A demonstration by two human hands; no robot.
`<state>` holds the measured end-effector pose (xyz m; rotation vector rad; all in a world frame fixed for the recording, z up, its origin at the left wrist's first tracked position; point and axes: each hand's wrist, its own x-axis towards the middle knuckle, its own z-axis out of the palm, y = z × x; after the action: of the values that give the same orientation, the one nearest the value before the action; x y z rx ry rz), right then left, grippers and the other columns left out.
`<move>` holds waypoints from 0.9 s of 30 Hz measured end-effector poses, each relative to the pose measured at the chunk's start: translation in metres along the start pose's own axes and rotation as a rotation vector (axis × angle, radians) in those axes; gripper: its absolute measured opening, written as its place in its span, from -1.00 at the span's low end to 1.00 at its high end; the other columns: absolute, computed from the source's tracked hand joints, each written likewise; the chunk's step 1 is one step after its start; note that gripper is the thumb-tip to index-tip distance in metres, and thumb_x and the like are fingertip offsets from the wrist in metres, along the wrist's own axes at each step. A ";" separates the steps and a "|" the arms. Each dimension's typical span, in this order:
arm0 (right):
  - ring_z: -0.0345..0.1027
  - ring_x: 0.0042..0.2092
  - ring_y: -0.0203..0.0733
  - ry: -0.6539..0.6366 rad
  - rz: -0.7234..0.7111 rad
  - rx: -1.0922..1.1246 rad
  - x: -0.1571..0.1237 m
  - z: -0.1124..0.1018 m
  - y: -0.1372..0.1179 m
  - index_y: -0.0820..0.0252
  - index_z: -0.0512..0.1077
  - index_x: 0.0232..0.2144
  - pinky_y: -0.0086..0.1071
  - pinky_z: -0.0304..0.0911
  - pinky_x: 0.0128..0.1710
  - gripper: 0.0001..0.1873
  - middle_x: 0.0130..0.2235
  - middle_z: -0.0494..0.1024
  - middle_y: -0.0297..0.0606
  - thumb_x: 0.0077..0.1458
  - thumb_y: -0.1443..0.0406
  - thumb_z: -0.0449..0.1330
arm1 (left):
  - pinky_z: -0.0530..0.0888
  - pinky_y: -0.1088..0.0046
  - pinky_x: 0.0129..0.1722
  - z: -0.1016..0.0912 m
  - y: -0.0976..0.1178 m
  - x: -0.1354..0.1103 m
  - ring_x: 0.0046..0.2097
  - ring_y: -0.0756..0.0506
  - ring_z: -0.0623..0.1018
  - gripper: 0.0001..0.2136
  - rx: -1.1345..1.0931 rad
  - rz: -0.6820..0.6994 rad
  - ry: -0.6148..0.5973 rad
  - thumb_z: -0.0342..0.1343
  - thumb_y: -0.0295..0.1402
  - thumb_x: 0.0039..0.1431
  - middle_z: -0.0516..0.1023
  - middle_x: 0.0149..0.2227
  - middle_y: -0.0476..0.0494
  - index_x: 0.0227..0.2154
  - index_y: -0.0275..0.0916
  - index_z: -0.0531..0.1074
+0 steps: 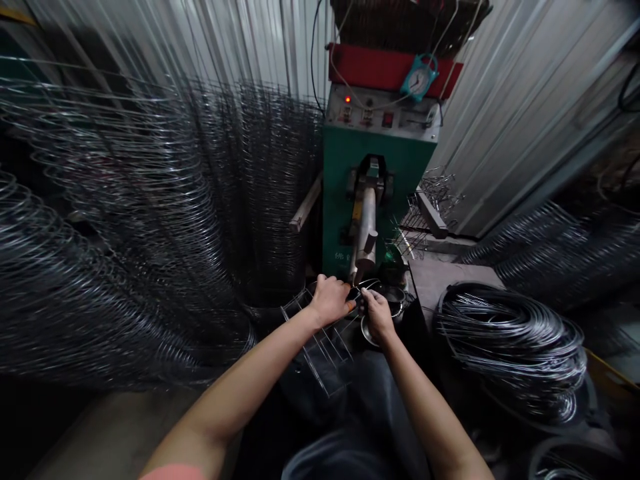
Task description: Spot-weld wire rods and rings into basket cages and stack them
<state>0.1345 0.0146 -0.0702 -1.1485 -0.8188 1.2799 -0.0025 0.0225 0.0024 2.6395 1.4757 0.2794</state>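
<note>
Head view: the left hand [331, 301], palm down, has its fingers curled closed over the upper end of a wire frame [317, 348], seemingly to steady it just below the metal arm [368, 217] of the green machine [336, 177]; the frame slopes back toward the lap [383, 400]. Opposite, the right hand [379, 315] has its fingertips drawn together; whether they pinch anything, I cannot tell. Both forearms [267, 363] reach forward, converging under that arm

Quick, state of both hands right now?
Left hand: closed on the wire frame.
Right hand: pinched closed; can't tell what, if anything, it holds.
</note>
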 end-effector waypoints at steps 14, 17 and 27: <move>0.35 -0.24 -0.19 -0.506 0.044 -0.450 -0.091 -0.034 0.013 0.15 0.45 -0.25 -0.32 0.24 -0.20 -0.63 -0.30 0.50 -0.27 -0.02 0.04 0.16 | 0.18 0.18 -0.22 0.006 0.004 -0.001 -0.19 -0.26 0.43 -0.70 0.110 -0.087 0.040 -0.05 -0.21 0.11 0.53 -0.31 -0.34 -0.34 -0.35 0.46; 0.32 -0.30 -0.20 -0.487 0.004 -0.486 -0.096 -0.029 0.024 0.14 0.45 -0.27 -0.35 0.24 -0.29 -0.60 -0.36 0.46 -0.29 0.04 -0.02 0.07 | 0.18 0.20 -0.23 0.006 0.000 0.000 -0.19 -0.26 0.44 -0.70 0.119 -0.122 0.053 -0.04 -0.20 0.10 0.53 -0.32 -0.33 -0.36 -0.33 0.46; 0.21 -0.40 -0.27 -0.492 0.032 -0.422 -0.084 -0.026 0.033 0.18 0.42 -0.32 -0.40 0.17 -0.37 -0.51 -0.44 0.36 -0.34 -0.01 -0.10 0.07 | 0.20 0.24 -0.23 0.005 -0.006 0.002 -0.16 -0.25 0.44 -0.72 0.067 -0.179 0.033 0.00 -0.16 0.07 0.54 -0.31 -0.28 -0.38 -0.28 0.46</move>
<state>0.1363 -0.0754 -0.0971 -1.1864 -1.4941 1.4842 -0.0059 0.0273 -0.0033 2.5411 1.7479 0.2624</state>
